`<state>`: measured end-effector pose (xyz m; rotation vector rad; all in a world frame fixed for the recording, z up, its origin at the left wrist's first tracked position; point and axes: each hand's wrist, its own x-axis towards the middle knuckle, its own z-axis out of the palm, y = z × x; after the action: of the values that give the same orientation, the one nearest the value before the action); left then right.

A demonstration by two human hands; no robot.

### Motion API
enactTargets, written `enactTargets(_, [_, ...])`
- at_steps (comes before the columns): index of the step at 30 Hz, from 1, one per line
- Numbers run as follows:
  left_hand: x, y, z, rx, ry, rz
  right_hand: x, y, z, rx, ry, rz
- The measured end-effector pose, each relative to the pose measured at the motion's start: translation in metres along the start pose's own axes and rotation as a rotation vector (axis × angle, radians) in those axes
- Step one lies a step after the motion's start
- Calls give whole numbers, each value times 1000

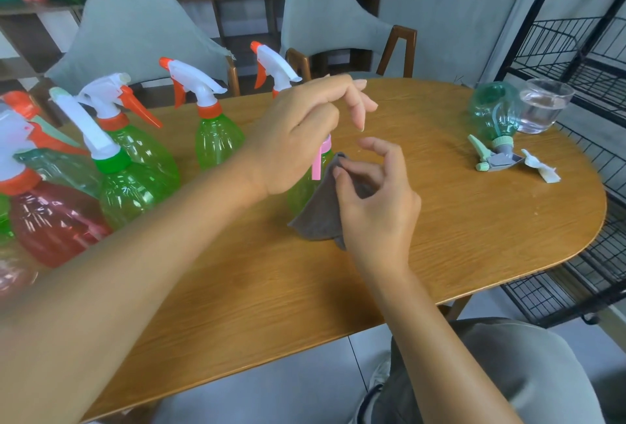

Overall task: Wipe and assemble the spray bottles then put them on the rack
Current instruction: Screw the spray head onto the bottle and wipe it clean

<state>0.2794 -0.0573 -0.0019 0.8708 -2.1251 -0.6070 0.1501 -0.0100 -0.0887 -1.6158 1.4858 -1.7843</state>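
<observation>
A green spray bottle (301, 191) with a pink collar and trigger stands at the middle of the wooden table (474, 220). My left hand (298, 139) grips its top from above, hiding the spray head. My right hand (376, 200) pinches a grey cloth (321, 217) against the bottle's right side. Several more spray bottles stand at the left: green ones (216, 139) (135, 186) with white and orange heads, and a red one (54, 220). A bluish-green bottle (498, 112) lies on its side at the far right with loose sprayer parts (491, 159) beside it.
A glass of water (542, 105) stands at the table's far right edge. A black wire rack (576, 51) stands right of the table. Two grey chairs (135, 27) sit behind it. Potted plants line a back shelf.
</observation>
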Motion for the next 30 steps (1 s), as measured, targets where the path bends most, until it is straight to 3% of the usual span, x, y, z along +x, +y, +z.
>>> enactTargets(9, [2,-3,3,-21,8,13,-8,13,3,-67,48,-209])
enactTargets(16, [1,-1,2,2,21,-25,4,9,4,117,13,15])
enactTargets(30, [2,-1,5,-82,46,-17,-8,41,-14,-107,-171,3])
